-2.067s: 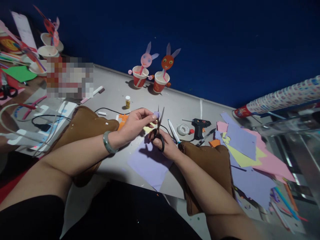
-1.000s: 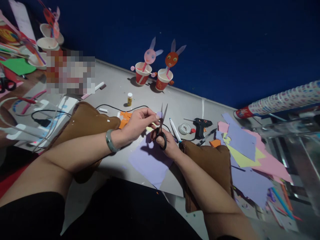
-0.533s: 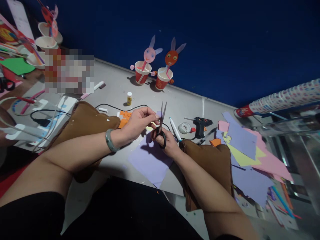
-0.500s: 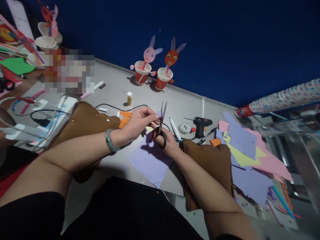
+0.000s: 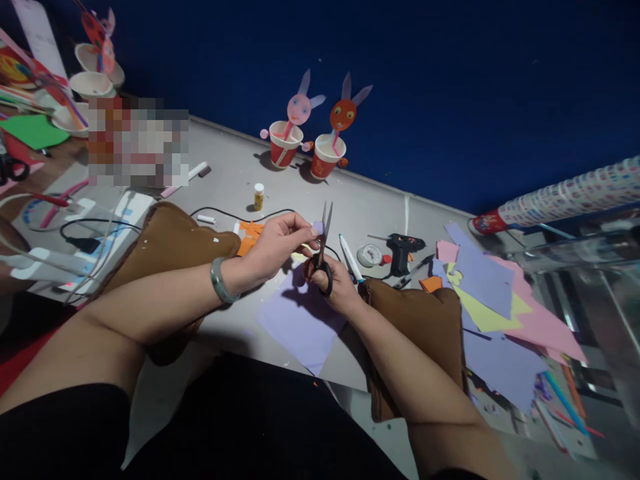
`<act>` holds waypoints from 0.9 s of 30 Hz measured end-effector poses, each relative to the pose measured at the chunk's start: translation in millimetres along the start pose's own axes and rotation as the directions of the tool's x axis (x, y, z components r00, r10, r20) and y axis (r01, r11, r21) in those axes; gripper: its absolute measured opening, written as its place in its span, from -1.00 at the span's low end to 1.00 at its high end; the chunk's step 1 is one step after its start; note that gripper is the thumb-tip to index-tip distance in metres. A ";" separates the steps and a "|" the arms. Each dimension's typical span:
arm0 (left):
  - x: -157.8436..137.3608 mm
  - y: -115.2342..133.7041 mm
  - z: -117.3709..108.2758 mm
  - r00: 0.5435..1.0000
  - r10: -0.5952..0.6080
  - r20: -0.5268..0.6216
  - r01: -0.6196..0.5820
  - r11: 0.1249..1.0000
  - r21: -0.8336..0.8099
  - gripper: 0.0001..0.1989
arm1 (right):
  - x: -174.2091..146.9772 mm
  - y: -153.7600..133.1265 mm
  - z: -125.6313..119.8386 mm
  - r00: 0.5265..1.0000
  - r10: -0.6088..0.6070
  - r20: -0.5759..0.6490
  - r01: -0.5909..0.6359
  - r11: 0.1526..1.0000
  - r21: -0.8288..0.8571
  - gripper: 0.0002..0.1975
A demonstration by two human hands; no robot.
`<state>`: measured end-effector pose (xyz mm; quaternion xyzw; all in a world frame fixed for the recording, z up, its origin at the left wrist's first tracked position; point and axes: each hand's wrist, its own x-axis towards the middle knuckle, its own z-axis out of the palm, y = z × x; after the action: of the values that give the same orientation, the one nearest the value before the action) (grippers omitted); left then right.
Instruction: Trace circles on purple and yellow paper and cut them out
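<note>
My left hand (image 5: 286, 243) pinches a small piece of purple paper (image 5: 319, 227) between thumb and fingers. Wrapped round the black handles of a pair of scissors (image 5: 325, 233) is my right hand (image 5: 336, 283). The blades point away from me, slightly parted, right beside the small piece. Below both hands lies a larger purple sheet (image 5: 295, 327), partly covered by their shadow. A white marker (image 5: 351, 259) rests just right of the scissors. Orange paper scraps (image 5: 250, 235) show behind my left hand.
Two cups with paper rabbits (image 5: 283, 153) stand by the blue wall. A glue gun (image 5: 403, 252) and a tape roll (image 5: 369, 255) lie to the right, before piled coloured paper (image 5: 485, 287). Brown cushions (image 5: 185, 243) flank my arms. A power strip (image 5: 105, 230) with cables is at left.
The scissor blades have shifted very slightly beside the small purple piece. Both hands keep nearly the same place and grip; the other things stay put.
</note>
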<state>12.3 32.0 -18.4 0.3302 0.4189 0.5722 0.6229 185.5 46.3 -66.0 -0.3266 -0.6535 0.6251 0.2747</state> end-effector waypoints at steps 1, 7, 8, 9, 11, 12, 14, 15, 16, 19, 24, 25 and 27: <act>0.2 -0.3 -0.2 1.000 0.001 0.002 -0.001 1.000 -0.003 -0.76 | 0.0 -0.1 0.0 1.000 0.000 -0.002 0.000 1.000 0.005 -0.34; 0.7 -1.1 -0.6 1.000 0.017 0.005 -0.017 1.000 -0.014 -0.78 | -0.4 -1.3 -1.1 1.000 -0.002 0.000 0.002 1.000 -0.001 -0.35; 0.7 -0.9 -0.6 1.000 0.015 0.004 -0.015 1.000 -0.010 -0.78 | -0.5 -1.2 -1.2 1.000 -0.001 0.000 0.001 1.000 0.000 -0.35; 0.6 -0.6 -0.5 1.000 0.013 0.003 -0.013 1.000 -0.006 -0.79 | -0.5 -0.9 -1.2 1.000 0.001 0.000 -0.001 1.000 0.000 -0.35; 0.4 0.0 -0.4 1.000 0.011 0.003 -0.011 1.000 -0.002 -0.78 | -0.7 0.2 -1.1 1.000 0.001 -0.002 -0.001 1.000 0.000 -0.34; 0.4 0.2 -0.4 1.000 0.012 0.006 -0.012 1.000 -0.004 -0.78 | -0.8 0.7 -1.0 1.000 -0.001 -0.004 0.001 1.000 0.000 -0.34; 0.4 0.4 -0.5 1.000 0.016 0.011 -0.016 1.000 -0.010 -0.78 | -1.0 1.3 -0.8 1.000 -0.005 -0.008 0.005 1.000 -0.001 -0.34; 0.4 0.3 -0.6 1.000 0.018 0.011 -0.018 1.000 -0.010 -0.78 | -1.1 1.3 -0.7 1.000 -0.006 -0.011 0.006 1.000 -0.001 -0.34; 0.5 0.2 -0.7 1.000 0.017 0.009 -0.017 1.000 -0.008 -0.78 | -1.1 0.9 -0.7 1.000 -0.007 -0.012 0.007 1.000 -0.001 -0.34; 0.9 -0.3 -1.1 1.000 0.010 0.004 -0.010 1.000 0.004 -0.76 | -1.1 -0.7 -1.0 1.000 0.000 -0.008 0.000 1.000 0.000 -0.34; 1.5 -1.1 -2.0 1.000 0.027 0.011 -0.027 1.000 0.003 -0.74 | -0.6 -1.1 -1.9 1.000 0.001 -0.003 -0.001 1.000 -0.009 -0.34; 1.6 -1.1 -2.2 0.999 0.032 0.012 -0.032 0.999 0.002 -0.73 | -0.5 -1.0 -1.9 1.000 0.002 -0.002 -0.002 1.000 -0.007 -0.34; 1.8 -1.1 -2.4 0.999 0.037 0.014 -0.037 0.999 -0.001 -0.74 | -0.3 -1.6 -1.8 1.000 0.003 -0.003 -0.003 1.000 -0.003 -0.34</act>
<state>10.6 33.5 -20.6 0.3418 0.4082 0.5815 0.6152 186.9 47.2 -64.2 -0.3289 -0.6536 0.6241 0.2740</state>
